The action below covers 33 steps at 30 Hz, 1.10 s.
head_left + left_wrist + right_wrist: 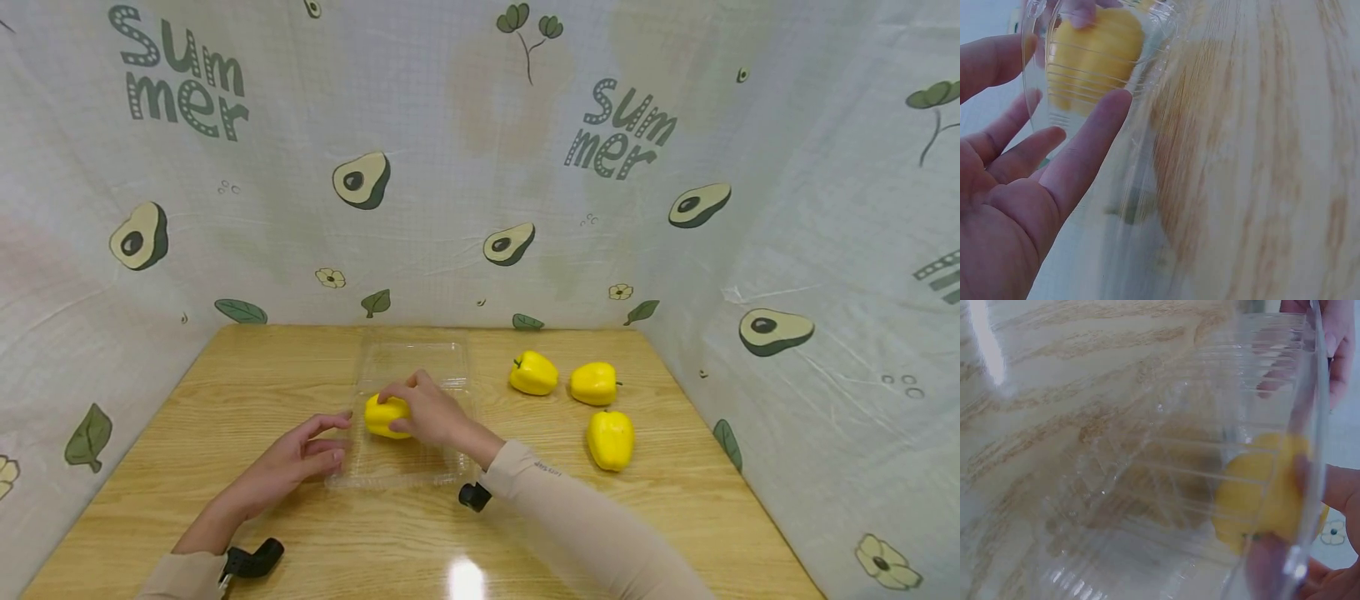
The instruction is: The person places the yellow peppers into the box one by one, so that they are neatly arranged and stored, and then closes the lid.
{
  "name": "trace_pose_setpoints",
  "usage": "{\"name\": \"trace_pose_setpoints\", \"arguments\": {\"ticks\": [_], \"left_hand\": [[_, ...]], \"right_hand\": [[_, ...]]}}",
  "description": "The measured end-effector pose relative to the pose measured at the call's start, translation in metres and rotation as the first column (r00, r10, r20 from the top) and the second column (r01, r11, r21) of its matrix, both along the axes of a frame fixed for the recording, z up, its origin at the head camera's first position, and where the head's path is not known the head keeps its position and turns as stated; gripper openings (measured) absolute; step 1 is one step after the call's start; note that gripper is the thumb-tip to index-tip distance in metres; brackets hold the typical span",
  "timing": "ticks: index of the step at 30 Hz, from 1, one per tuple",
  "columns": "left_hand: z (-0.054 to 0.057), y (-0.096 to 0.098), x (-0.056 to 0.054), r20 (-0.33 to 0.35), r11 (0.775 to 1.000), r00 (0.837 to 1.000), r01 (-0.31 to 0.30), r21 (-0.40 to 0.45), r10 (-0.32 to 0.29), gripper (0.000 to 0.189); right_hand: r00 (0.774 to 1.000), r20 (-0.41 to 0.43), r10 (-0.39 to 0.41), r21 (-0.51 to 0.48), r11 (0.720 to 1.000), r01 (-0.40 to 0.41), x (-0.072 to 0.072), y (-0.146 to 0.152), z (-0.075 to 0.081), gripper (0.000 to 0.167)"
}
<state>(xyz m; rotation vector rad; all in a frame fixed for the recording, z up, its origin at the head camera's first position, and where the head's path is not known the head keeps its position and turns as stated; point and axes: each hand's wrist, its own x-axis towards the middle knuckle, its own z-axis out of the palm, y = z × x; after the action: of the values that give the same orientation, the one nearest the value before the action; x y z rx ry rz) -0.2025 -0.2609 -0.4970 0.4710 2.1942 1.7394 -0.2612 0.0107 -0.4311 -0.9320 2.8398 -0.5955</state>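
A clear plastic clamshell box (420, 477) lies with its lid (412, 354) folded back on the table. My right hand (429, 410) grips a yellow bell pepper (377, 417) inside the left part of the box, thumb and fingers on either side of it. Through the clear wall, the right wrist view shows the same pepper (1247, 487) between the fingers. At the box's left side is my left hand (292, 458), fingers spread and fairly straight. Its fingertips (1116, 103) are at the ribbed wall in the left wrist view.
To the right of the box lie three more yellow bell peppers: one at the back (534, 373), one beside it (594, 383), and one nearer (611, 440). The wooden table (390, 542) is bounded by a printed cloth (450, 208) behind and at both sides.
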Motion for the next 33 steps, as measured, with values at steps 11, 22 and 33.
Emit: {"name": "trace_pose_setpoints", "arguments": {"ticks": [11, 22, 33], "left_hand": [[-0.002, 0.0, -0.002, 0.004, 1.0, 1.0, -0.004, -0.003, 0.004, 0.055], [-0.003, 0.0, -0.001, 0.003, 1.0, 1.0, 0.004, -0.003, -0.004, 0.054], [-0.001, -0.001, 0.0, 0.009, 1.0, 1.0, 0.009, 0.0, -0.009, 0.051]], "right_hand": [[1.0, -0.031, 0.005, -0.026, 1.0, -0.006, -0.001, -0.004, -0.012, 0.037], [0.998, -0.055, -0.012, -0.022, 1.0, 0.011, 0.001, -0.012, -0.016, 0.036], [0.994, -0.106, -0.024, 0.009, 1.0, 0.025, 0.003, -0.021, -0.018, 0.037]]}}
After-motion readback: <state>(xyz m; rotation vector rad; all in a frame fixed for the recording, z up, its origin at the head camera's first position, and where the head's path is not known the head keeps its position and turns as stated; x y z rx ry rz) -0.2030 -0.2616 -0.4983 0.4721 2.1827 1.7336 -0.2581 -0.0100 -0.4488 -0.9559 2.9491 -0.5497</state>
